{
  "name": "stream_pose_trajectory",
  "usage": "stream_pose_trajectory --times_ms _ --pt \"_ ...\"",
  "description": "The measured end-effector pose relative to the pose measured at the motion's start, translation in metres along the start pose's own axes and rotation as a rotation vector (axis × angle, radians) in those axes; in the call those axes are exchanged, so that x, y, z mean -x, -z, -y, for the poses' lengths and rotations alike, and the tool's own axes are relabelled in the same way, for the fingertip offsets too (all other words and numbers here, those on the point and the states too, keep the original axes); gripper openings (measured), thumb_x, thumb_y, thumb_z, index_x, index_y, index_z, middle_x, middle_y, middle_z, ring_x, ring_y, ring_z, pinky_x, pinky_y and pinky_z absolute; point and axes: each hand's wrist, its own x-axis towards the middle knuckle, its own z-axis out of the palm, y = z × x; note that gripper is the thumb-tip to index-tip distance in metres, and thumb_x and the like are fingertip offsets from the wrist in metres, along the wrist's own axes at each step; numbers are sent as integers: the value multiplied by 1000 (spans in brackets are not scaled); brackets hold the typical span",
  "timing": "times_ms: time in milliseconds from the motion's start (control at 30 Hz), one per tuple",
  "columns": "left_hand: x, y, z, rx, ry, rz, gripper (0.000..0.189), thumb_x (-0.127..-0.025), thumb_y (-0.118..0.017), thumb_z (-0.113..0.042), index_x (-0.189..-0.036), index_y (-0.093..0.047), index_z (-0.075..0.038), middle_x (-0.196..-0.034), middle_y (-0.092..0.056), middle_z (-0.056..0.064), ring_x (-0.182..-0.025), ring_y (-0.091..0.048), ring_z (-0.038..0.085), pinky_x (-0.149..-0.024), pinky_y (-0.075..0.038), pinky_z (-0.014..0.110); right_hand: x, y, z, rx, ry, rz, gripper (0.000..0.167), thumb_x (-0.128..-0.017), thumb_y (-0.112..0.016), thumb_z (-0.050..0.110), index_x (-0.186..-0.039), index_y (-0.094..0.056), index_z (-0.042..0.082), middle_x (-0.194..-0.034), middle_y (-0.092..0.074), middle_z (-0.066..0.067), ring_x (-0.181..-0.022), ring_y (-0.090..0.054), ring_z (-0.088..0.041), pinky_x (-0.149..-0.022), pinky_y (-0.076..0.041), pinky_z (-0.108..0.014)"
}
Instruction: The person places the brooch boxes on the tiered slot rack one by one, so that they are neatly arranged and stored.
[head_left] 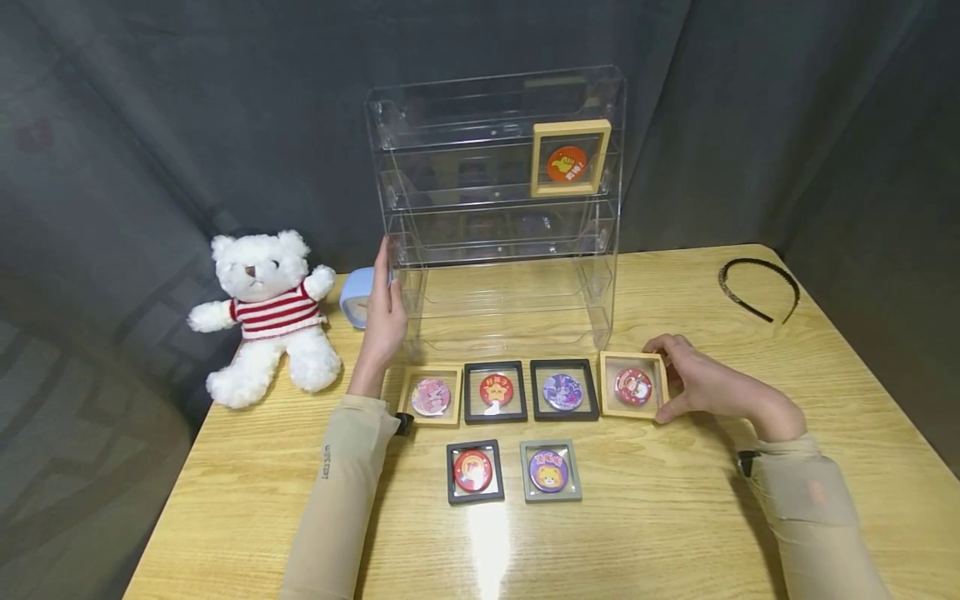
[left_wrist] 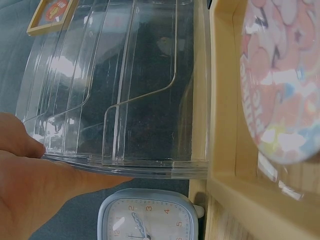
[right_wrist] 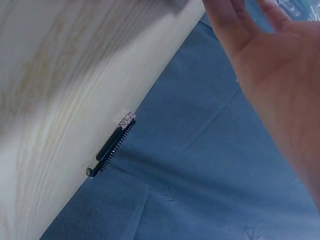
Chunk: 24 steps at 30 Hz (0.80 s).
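Two hands grip: the right hand point(head_left: 708, 387) pinches the outer edge of the red-badged wooden frame point(head_left: 633, 387) between thumb and bent fingers, at the right end of the table point(head_left: 675, 517) row before the rack; the left hand point(head_left: 384, 325), fingers straight, holds the side wall of the clear rack point(head_left: 480, 202) against its thumb. Such a one-sided pinch may let the frame swivel, and a leftward slip would probably knock the purple-badged black frame point(head_left: 564, 390) just beside it. Farther out, uneven left-hand pressure could skew the rack, jostling the orange-badged frame point(head_left: 567, 162) in an upper tier or striking the blue clock point(head_left: 356, 296). The left wristband point(head_left: 403, 424) might drag the adjacent pink-badged wooden frame point(head_left: 431, 397).
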Motion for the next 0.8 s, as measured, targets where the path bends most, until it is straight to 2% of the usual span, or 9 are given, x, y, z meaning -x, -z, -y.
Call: stream_pose_trajectory --times_ms 133,267,367,467,600,667,800 --pt "0 0 1 -8 4 3 61 -115 -25 1 -174 -9 -9 -179 -8 10 -163 -9 23 -131 -20 44 -1 0 1 42 -10 -22 99 -68 -102 17 -141 -41 -11 -124 -46 -26 -101 -59 -31 -85 -58 -35" --pt "1 0 -1 -13 14 8 62 -116 -25 1 -174 -8 -10 -179 -8 9 -163 -9 22 -131 -20 39 -3 0 1 28 8 -59 88 -71 -100 10 -136 -44 -8 -121 -46 -25 -97 -58 -28 -80 -58 -32" --pt "1 1 -2 -19 17 11 61 -116 -25 0 -174 -7 -10 -179 -7 8 -163 -8 22 -131 -20 38 -4 1 0 12 64 -109 70 -76 -96 4 -127 -49 -7 -117 -51 -22 -91 -55 -23 -74 -56 -29" --pt "2 1 -2 -25 13 15 61 -116 -25 -1 -174 -7 -10 -179 -6 9 -163 -8 23 -131 -19 39 -5 2 -1 24 114 -168 46 -83 -90 0 -115 -57 -3 -108 -59 -14 -83 -54 -17 -67 -52 -27" --pt "2 1 -1 -23 3 13 61 -116 -25 -1 -174 -8 -10 -179 -7 9 -163 -8 23 -131 -20 39 -4 4 -1 67 122 -243 21 -93 -82 1 -103 -64 6 -102 -67 -3 -83 -62 -10 -70 -55 -27" --pt "1 1 0 -23 1 11 61 -116 -25 -1 -174 -8 -10 -179 -7 9 -163 -8 22 -131 -20 39 -5 5 0 86 123 -270 17 -95 -80 2 -99 -65 9 -101 -69 -1 -88 -65 -11 -74 -59 -29" --pt "1 1 0 -25 3 12 61 -116 -25 -1 -174 -8 -11 -179 -7 9 -163 -8 23 -131 -20 40 -5 7 2 130 151 -315 20 -94 -80 0 -94 -65 12 -98 -68 2 -88 -66 -13 -73 -61 -30"
